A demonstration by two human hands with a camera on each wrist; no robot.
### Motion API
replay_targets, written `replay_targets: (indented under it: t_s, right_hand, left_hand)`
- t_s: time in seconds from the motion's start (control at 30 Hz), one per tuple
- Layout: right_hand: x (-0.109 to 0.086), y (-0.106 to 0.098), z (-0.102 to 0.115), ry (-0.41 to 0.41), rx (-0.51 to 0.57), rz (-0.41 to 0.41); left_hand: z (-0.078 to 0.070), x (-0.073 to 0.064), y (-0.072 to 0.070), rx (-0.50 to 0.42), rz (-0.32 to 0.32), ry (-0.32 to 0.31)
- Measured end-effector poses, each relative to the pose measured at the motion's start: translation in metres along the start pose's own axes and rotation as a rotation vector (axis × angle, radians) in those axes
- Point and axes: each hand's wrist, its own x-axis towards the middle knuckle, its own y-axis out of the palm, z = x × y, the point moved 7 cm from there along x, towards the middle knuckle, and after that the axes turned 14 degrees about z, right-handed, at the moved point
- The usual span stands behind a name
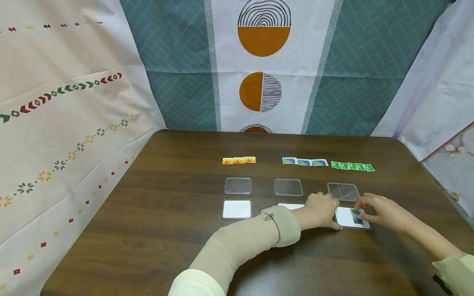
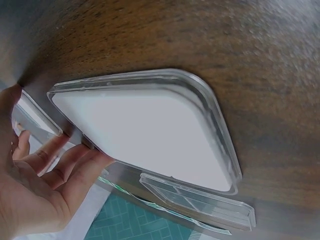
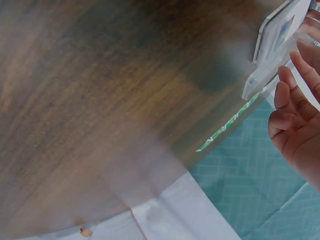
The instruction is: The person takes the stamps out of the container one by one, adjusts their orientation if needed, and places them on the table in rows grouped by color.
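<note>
My left hand grips the left end of the rightmost white-filled clear case, its thumb at the near corner and its fingertips at the far edge. A small blue-and-green picture card lies over the white surface. My right hand bends over the case, with thumb and curled fingers around that card. In the left wrist view, the left hand also brushes the edge of the middle white-filled case. From the right wrist, the right hand shows beside a clear lid, its thumb hidden.
Another white-filled case sits at the left. Clear lids form a row behind the cases. Farther back lie strips of orange cards, blue cards and green cards on the brown table.
</note>
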Motion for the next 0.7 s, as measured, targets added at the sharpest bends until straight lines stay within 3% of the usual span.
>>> replay_targets:
  t_s: [0.7]
  right_hand:
    - [-0.005,0.006,-0.011,0.006,-0.007,0.015]
  left_hand:
    - [0.001,0.003,0.001,0.007,0.006,0.002]
